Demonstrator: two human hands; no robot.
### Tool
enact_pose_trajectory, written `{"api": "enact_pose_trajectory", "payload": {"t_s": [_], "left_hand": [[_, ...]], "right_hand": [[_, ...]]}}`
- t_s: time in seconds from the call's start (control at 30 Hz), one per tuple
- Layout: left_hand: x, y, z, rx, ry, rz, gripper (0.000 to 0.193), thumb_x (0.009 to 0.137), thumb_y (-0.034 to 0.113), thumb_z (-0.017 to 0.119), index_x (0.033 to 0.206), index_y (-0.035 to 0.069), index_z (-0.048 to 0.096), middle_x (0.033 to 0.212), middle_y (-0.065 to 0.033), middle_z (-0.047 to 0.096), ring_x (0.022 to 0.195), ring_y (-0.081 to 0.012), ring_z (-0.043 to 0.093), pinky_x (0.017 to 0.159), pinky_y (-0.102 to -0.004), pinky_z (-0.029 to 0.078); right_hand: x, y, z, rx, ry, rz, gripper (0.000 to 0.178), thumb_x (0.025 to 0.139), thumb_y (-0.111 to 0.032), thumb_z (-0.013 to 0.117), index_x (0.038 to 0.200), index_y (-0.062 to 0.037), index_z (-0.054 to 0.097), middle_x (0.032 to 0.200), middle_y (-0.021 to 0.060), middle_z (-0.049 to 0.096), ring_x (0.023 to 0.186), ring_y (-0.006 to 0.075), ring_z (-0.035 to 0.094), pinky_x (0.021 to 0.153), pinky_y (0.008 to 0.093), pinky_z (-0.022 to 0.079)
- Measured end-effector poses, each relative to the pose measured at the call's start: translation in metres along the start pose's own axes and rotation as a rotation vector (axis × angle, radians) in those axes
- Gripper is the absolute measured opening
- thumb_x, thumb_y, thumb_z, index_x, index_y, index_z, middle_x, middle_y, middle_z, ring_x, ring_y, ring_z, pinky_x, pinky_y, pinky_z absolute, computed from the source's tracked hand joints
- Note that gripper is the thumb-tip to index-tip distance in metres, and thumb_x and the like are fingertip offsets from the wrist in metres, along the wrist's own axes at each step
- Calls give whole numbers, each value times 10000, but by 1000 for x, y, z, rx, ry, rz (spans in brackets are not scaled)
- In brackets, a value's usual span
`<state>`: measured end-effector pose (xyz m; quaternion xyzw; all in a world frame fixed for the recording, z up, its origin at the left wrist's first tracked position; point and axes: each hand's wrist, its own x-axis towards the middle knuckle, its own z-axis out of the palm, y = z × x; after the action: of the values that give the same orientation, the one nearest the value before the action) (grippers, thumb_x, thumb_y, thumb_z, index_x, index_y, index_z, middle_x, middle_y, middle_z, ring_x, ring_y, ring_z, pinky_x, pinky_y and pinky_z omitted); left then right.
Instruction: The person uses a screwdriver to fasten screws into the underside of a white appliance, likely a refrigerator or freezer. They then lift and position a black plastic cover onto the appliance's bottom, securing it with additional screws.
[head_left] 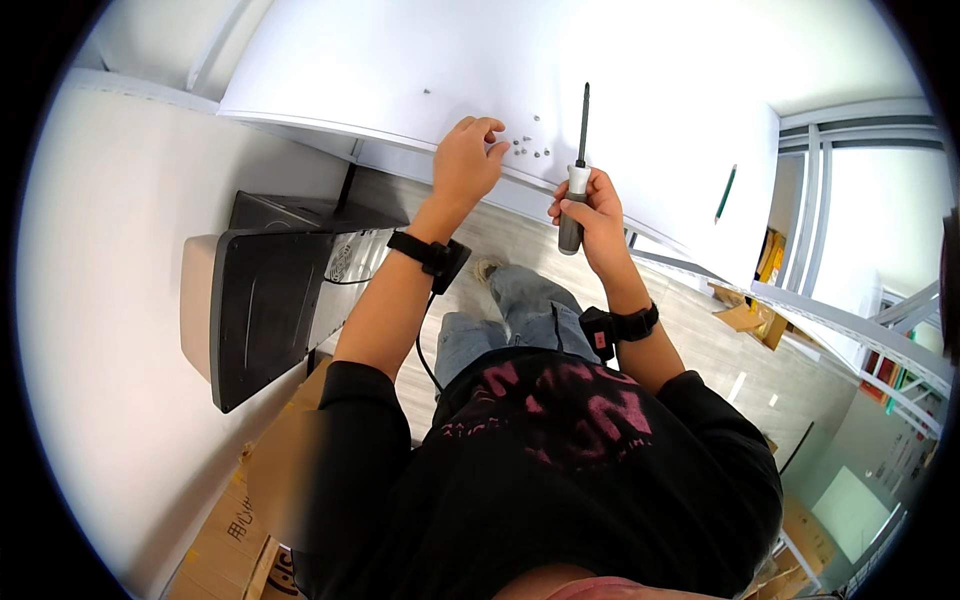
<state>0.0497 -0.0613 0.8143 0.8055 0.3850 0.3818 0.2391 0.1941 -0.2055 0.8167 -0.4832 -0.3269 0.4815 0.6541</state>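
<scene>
A screwdriver (572, 215) with a grey and white handle is in my right hand (602, 222), its dark shaft pointing away from me over the white table (660, 90). My fingers wrap the handle just at the table's near edge. My left hand (467, 163) hovers over that edge to the left, thumb and fingers apart, with nothing visible between them. Close by its fingertips lie several small screws (527, 139) in a loose group. One more screw (427, 91) sits apart, farther left. Toward the table's right side rests a green pencil (727, 190).
To my left stands a large black panel-like object (270, 310) beside the white wall (110, 300). Cardboard boxes (215, 540) are at the lower left. A white metal rack (850, 325) runs along the right, with an opened carton (750, 318) near it.
</scene>
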Motion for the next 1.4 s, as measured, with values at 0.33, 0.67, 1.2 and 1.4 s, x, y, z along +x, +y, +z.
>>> {"api": "enact_pose_trajectory", "payload": {"t_s": [0.33, 0.67, 1.2, 1.4], "left_hand": [[6, 22, -11, 127, -135, 44, 125, 757, 133, 672, 861, 63, 668, 842, -67, 595, 757, -232, 587, 656, -342, 465], [14, 22, 0, 155, -168, 12, 61, 752, 121, 659, 765, 62, 665, 826, -66, 596, 727, -236, 584, 649, -347, 467], [21, 22, -29, -629, -56, -419, 168, 884, 96, 567, 1012, 5, 626, 851, -27, 630, 735, -76, 532, 657, -218, 435], [-25, 2, -98, -1083, 132, -530, 191, 908, 94, 558, 1057, -13, 611, 931, -60, 634, 735, -79, 547, 685, -201, 464]], "right_hand": [[-16, -1, 1, 30, 40, -46, 311, 795, 58, 490, 1093, -20, 447, 922, 96, 566, 763, 169, 588, 670, 293, 492], [-12, -7, -4, 25, 38, -55, 303, 797, 58, 492, 1087, -20, 450, 923, 95, 568, 764, 168, 589, 668, 285, 491], [0, -13, 1, -16, -84, -51, 369, 810, 41, 529, 1167, -21, 459, 937, 83, 567, 797, 162, 590, 699, 294, 502], [8, -22, 54, -211, -404, 26, 517, 839, -44, 606, 1327, -43, 435, 972, 60, 570, 802, 112, 573, 684, 257, 506]]}}
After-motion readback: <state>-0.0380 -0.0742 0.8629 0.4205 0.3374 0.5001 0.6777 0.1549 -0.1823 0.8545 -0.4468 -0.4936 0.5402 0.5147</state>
